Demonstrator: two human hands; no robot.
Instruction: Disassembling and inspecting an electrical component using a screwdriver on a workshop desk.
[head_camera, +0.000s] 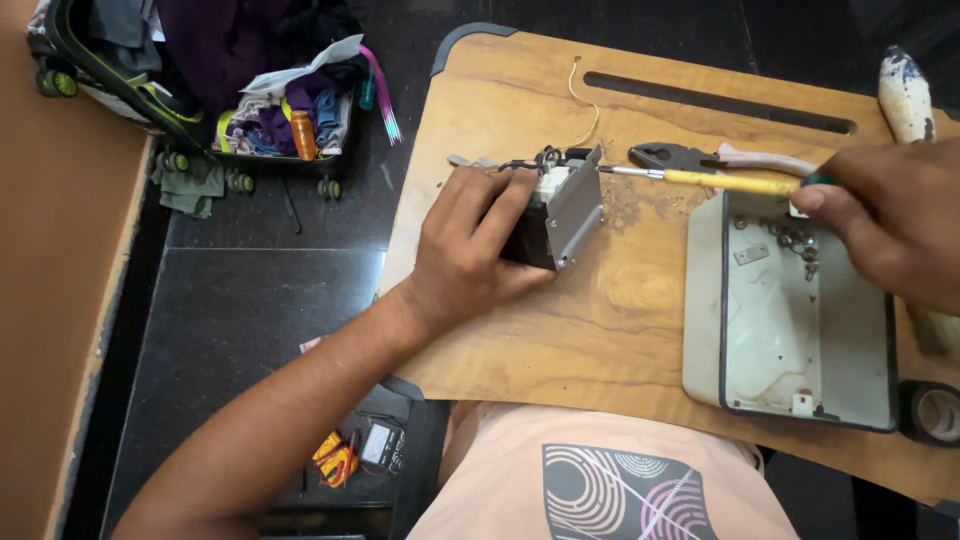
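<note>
A view from above looks down on a wooden lap table (620, 310) that fills the centre and right of the frame, with a long slot near its upper edge. The person's left hand (470, 250), reaching in from the lower left, is closed around a small dark electrical unit (555, 215) at the middle of the table; the unit has a grey metal bracket on its right side and a tangle of black wires on top. The right hand (890, 225), at the right edge of the frame, grips the handle of a yellow screwdriver (700, 180), which lies almost level, its metal tip touching the upper right of the unit's bracket.

Just behind the screwdriver, pliers (690, 158) with pale handles lie on the table. Below the right hand sits an open grey plastic casing (705, 310), tray-like, with a few loose screws (795, 240) in its upper part. A thin pale wire (585, 100) curls on the wood above the unit. A roll of black tape (935, 412) sits at the lower right edge.

On the dark floor at the upper left stands an open suitcase (270, 110) full of clothes. At the bottom centre, beside the table, a small multimeter (380, 445) lies near a yellow tool (335, 460). The person's peach shirt (600, 480) shows at the bottom.
</note>
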